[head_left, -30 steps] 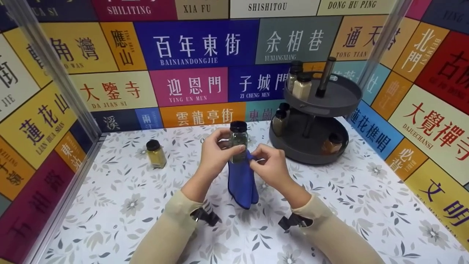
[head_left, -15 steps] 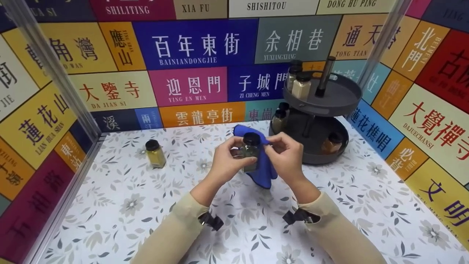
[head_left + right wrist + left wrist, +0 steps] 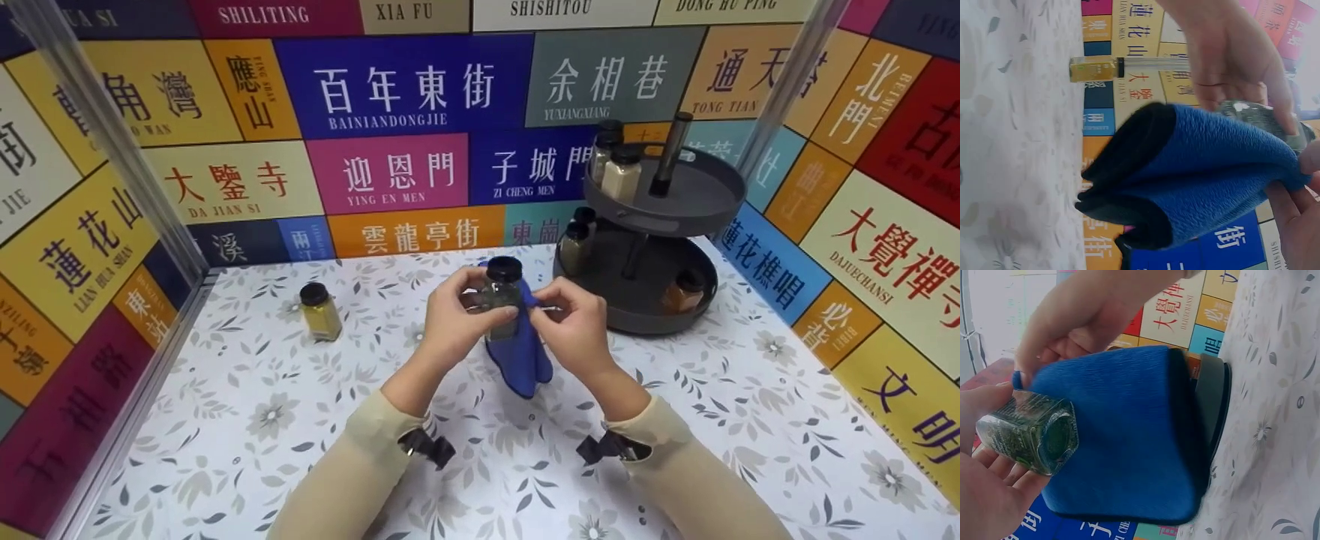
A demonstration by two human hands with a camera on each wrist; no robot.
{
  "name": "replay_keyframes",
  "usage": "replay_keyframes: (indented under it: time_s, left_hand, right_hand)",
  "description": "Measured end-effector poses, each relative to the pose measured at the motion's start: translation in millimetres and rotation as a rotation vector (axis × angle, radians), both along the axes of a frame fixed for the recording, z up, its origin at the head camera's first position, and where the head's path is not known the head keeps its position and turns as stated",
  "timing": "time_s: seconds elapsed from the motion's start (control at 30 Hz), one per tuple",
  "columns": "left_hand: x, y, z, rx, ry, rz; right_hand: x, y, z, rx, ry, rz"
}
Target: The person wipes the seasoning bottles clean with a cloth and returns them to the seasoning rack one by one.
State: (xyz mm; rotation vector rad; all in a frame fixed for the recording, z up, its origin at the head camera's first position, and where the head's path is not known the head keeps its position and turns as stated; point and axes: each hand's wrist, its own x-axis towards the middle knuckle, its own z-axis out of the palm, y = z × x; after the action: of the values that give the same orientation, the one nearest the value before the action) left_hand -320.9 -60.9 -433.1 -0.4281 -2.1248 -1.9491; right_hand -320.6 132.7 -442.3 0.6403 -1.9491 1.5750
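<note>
Yellow jar [image 3: 322,316] stands on the table [image 3: 247,360], apart, presumably for elbow room. Left hand [image 3: 459,315]: fingers grip the green jar [image 3: 502,294], raised cap-up, evidently for access to its sides. Right hand [image 3: 574,322]: fingers pinch the blue cloth [image 3: 517,364] alongside, letting its folds hang. Two-tier rack [image 3: 664,223], further right, holds other jars [image 3: 621,182], seemingly within reach.

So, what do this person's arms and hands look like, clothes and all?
The left sleeve and right sleeve are long, plain and beige, each with a small black gadget at the cuff. The left hand and right hand wear no gloves.
</note>
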Motion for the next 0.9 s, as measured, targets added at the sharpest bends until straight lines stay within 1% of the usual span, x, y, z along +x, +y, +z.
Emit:
replay_keyframes:
  time_s: [0.17, 0.3, 0.43, 0.53, 0.7, 0.83, 0.9]
  left_hand:
    - [-1.6, -4.0, 1.9, 0.015, 0.013, 0.030]
    - [-1.5, -7.0, 3.1, 0.034, 0.013, 0.045]
    - [-2.1, -8.2, 4.5, 0.049, -0.005, 0.038]
    - [-2.7, -7.3, 4.4, 0.046, -0.020, 0.012]
    - [-2.6, -2.7, 0.6, 0.032, -0.060, -0.061]
    - [-2.7, 2.2, -5.0, -0.013, -0.088, -0.089]
    - [-2.3, 3.6, -6.1, -0.038, -0.097, -0.102]
  right_hand:
    - [0.5, -3, -6.5, 0.074, -0.044, 0.016]
    - [-0.1, -5, -8.6, 0.121, -0.084, 0.046]
    - [-1.6, -5, -6.9, 0.137, -0.095, 0.044]
    - [-0.9, -3, -1.9, 0.109, -0.074, 0.023]
    - [1.9, 2, 8.6, 0.024, -0.032, -0.018]
    - [2.4, 7, 13.9, -0.053, -0.006, -0.041]
    - [2.3, 9, 15.4, -0.092, 0.012, -0.042]
